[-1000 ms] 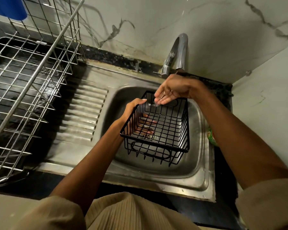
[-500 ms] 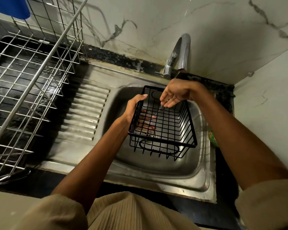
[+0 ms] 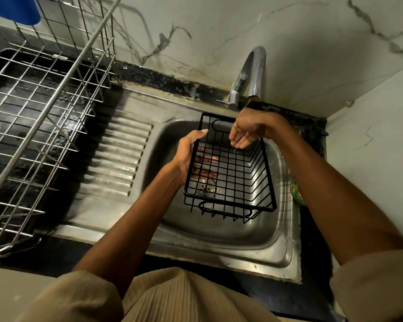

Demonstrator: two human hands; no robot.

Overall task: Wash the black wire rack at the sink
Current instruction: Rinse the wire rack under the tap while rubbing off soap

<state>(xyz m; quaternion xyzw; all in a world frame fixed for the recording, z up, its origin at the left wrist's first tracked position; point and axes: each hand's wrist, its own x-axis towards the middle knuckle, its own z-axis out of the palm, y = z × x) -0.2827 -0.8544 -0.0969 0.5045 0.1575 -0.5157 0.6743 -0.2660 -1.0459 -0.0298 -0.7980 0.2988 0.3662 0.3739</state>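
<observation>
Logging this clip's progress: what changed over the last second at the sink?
The black wire rack tipped so its far end rose toward the tap, its floor now facing the camera. The right hand drew its fingers out of the rack and now hovers over its far end. The left hand kept gripping the rack's left rim.
</observation>
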